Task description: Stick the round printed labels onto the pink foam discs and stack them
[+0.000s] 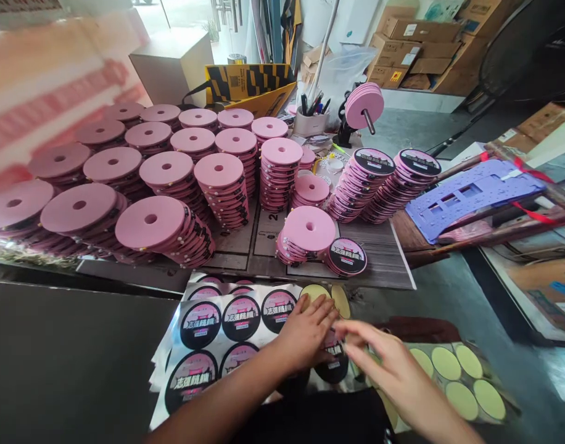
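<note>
My left hand [308,332] lies flat with fingers outstretched on a sheet of round stickers [203,293]. The stickers are black with pink and white print. Part of a round sticker [335,364] shows beyond my left wrist, close to my right fingertips. My right hand [382,354] hovers at the sheet's right side, its fingers bent and thumb apart; I see nothing held in it. Pale yellow circles [316,293] of bare backing lie just past my left fingertips. A sticker-topped pink disc [348,256] stands on the table beyond, beside a stack of pink foam discs [310,228].
Many stacks of pink discs [150,222] fill the table's left and middle. Two sticker-topped stacks [374,161] stand at right, near a spindle with pink discs [363,105] and a pen holder [310,123]. A used backing sheet [470,382] lies low on the right.
</note>
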The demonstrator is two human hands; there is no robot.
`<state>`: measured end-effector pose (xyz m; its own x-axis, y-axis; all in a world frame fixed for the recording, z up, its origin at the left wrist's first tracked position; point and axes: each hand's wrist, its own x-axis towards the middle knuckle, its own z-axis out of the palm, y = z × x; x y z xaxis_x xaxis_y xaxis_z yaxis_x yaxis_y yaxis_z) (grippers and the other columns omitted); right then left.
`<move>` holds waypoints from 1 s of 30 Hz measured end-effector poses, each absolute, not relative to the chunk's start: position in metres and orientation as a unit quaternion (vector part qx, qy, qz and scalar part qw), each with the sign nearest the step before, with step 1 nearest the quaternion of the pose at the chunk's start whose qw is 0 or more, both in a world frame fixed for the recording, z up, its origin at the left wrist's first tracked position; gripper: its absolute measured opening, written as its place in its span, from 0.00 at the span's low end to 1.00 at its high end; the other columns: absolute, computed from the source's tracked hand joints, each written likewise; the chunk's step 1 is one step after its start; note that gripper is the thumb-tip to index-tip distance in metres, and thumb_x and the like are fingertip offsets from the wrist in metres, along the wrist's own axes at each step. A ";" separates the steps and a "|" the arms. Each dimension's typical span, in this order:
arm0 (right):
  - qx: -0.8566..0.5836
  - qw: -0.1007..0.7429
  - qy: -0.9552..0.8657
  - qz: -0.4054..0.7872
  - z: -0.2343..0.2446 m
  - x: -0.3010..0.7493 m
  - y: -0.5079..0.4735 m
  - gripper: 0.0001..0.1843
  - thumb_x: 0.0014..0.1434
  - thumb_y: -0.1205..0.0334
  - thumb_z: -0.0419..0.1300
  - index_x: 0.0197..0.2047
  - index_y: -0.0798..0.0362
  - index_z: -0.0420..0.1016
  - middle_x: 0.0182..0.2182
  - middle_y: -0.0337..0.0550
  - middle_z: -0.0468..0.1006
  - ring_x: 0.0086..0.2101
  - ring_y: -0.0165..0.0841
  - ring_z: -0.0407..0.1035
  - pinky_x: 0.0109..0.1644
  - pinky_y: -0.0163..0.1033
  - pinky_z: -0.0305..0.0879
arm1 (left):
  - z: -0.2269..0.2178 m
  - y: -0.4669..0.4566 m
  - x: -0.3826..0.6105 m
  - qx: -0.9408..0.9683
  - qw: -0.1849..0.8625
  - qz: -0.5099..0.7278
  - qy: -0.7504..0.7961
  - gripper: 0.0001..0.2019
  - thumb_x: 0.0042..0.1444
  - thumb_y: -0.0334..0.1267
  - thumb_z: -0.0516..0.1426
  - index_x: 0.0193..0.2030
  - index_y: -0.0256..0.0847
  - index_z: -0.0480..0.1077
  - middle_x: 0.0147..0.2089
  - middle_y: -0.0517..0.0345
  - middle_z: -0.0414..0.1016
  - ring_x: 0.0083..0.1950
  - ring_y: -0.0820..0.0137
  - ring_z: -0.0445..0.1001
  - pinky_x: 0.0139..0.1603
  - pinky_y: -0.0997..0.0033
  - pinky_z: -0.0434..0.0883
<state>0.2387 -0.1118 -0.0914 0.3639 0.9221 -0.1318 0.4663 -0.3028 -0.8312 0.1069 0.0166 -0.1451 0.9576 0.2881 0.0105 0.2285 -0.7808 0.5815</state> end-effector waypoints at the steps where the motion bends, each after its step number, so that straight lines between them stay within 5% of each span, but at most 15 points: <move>1: -0.756 0.343 -0.474 0.294 -0.107 0.239 -0.108 0.17 0.54 0.53 0.58 0.46 0.48 0.72 0.45 0.48 0.74 0.44 0.44 0.69 0.48 0.53 0.66 | -0.150 0.017 0.108 0.943 0.300 0.041 0.135 0.37 0.45 0.47 0.61 0.61 0.37 0.55 0.64 0.43 0.57 0.65 0.56 0.52 0.63 0.47 0.46; 8: -0.793 0.400 -0.418 0.192 -0.189 0.216 -0.120 0.21 0.57 0.56 0.53 0.53 0.54 0.68 0.53 0.54 0.69 0.54 0.44 0.62 0.54 0.54 0.60 | -0.157 0.020 0.111 0.943 0.298 0.034 0.147 0.33 0.47 0.46 0.60 0.60 0.41 0.58 0.63 0.48 0.59 0.65 0.59 0.52 0.64 0.50 0.47; 23: -0.787 0.464 -0.384 0.135 -0.190 0.206 -0.112 0.14 0.57 0.60 0.54 0.42 0.56 0.76 0.45 0.55 0.75 0.47 0.41 0.68 0.51 0.51 0.63 | -0.162 0.014 0.112 0.953 0.244 0.099 0.148 0.18 0.55 0.42 0.54 0.52 0.39 0.67 0.55 0.50 0.70 0.60 0.60 0.62 0.60 0.54 0.57; 30: -0.798 0.468 -0.350 0.150 -0.184 0.222 -0.103 0.06 0.50 0.60 0.59 0.28 0.53 0.75 0.32 0.48 0.74 0.38 0.40 0.68 0.46 0.48 0.64 | -0.171 0.013 0.112 0.950 0.241 0.132 0.149 0.18 0.55 0.45 0.54 0.50 0.39 0.68 0.54 0.52 0.71 0.58 0.61 0.64 0.59 0.56 0.56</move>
